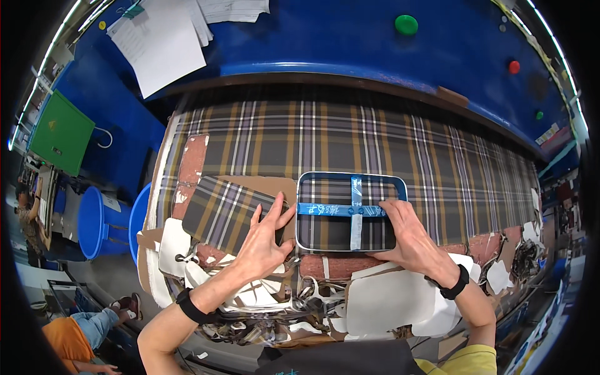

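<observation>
A rounded rectangular metal cutting die (299,230), crossed by blue strips with handwriting, lies on plaid fabric (262,144) in grey, mustard, purple and white. My right hand (409,240) grips its right side, fingers over the edge and thumb at the lower corner. To the left of the die, my left hand (262,244) has its fingers spread. It hovers over or rests on a cut plaid piece (212,212) and brown cardboard (265,185); contact is hard to tell. Both wrists wear black bands.
Behind the fabric rises a blue machine (325,44) with a green button (406,25) and a red one (514,67). White scraps (387,300) and tangled offcuts line the near edge. Blue bins (94,222) stand at left, and a person in orange (69,344) is at lower left.
</observation>
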Motion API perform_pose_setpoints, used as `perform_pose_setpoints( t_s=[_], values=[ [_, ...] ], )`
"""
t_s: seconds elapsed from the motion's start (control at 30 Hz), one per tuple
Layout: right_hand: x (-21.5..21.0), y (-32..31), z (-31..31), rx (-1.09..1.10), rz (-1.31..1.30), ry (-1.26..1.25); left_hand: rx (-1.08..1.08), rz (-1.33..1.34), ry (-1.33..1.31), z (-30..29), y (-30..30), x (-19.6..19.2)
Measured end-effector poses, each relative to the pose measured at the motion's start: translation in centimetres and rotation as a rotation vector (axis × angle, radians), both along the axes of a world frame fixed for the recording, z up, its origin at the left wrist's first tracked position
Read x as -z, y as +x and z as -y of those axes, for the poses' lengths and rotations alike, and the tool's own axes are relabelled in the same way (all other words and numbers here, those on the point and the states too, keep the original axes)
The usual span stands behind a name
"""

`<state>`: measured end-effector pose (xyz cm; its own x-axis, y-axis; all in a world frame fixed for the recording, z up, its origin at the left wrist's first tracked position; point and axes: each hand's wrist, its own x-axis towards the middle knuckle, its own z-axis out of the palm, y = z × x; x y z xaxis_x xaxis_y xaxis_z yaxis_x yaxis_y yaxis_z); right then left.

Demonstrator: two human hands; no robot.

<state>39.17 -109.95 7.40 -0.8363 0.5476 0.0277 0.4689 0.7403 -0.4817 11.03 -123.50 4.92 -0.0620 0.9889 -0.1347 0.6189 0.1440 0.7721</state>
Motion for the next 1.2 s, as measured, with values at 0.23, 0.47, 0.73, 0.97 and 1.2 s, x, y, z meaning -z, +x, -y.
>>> perform_pose_setpoints(
  t_s=[0.23, 0.47, 0.73, 0.97, 1.2],
  values=[
    [-1.0, 1.0, 0.1, 0.022, -0.149, -0.005, 0.034, -0.128, 0.077, 0.3, 1.2, -0.3],
    [0.2, 3.2, 0.1, 0.400, -0.084, -0.277, 0.074, -0.336, 0.261, 0.2, 2.0, 1.0],
    [1.7, 3.5, 0.2, 0.335, -0.107, -0.256, 0.100, -0.395, 0.323, 0.7, 1.6, 1.6],
    [1.8, 3.9, 0.3, 0.378, -0.101, -0.295, 0.111, -0.415, 0.349, 0.3, 2.1, 1.5],
    [1.5, 4.3, 2.5, 0.273, -0.106, -0.068, 0.105, -0.413, 0.358, 0.5, 1.8, 2.2]
  ],
)
